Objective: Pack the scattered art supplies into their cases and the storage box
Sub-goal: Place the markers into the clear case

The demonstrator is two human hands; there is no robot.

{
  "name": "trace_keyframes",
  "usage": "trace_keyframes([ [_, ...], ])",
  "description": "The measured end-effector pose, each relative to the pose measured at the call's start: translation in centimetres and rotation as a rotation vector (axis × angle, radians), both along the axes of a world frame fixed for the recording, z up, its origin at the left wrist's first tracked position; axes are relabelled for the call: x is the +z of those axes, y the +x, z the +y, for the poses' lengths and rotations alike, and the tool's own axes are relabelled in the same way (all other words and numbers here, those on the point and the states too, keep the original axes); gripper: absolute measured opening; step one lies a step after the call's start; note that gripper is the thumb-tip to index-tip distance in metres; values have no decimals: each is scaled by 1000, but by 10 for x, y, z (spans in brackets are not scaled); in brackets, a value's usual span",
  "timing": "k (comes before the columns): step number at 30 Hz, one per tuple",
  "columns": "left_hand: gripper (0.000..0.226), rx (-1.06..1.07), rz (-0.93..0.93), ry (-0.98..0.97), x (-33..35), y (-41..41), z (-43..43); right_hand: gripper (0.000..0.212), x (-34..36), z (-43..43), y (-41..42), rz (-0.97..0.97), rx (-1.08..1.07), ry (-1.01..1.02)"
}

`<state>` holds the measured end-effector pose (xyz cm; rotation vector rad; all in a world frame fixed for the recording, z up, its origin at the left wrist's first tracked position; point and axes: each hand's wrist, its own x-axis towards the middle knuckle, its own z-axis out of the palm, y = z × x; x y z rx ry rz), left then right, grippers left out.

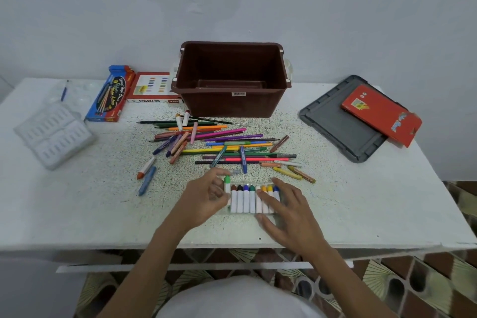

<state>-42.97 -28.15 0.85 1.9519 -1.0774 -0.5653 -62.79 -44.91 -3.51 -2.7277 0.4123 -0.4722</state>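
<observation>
A clear case [251, 200] near the table's front edge holds a row of several white-barrelled crayons with coloured tips. My left hand [206, 197] pinches a green-tipped crayon [227, 184] at the case's left end. My right hand [286, 210] lies flat on the case's right half, fingers spread over the crayons. Behind them, a heap of coloured pencils, pastels and crayons [219, 143] is scattered across the table's middle. The empty brown storage box [231, 80] stands open at the back.
The grey box lid [338, 121] lies at the right with a red pencil case [382, 115] on it. At the left sit a blue-red brush box [109, 95], an oil pastels box [152, 88], a clear palette with a brush [68, 93] and a white plastic tray [54, 134].
</observation>
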Motion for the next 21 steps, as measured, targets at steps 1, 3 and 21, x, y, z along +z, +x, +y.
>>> trace_keyframes([
  [1, 42, -11, -2, 5, -2, -1, 3, 50, 0, 0, 0, 2, 0, -1],
  [3, 41, -10, 0, 26, -4, -2, 7, 50, 0, 0, 0, 3, 0, -3],
  [21, 55, -31, -409, 97, -35, 6, 15, 50, -1, 0, -1, 16, -6, 11],
])
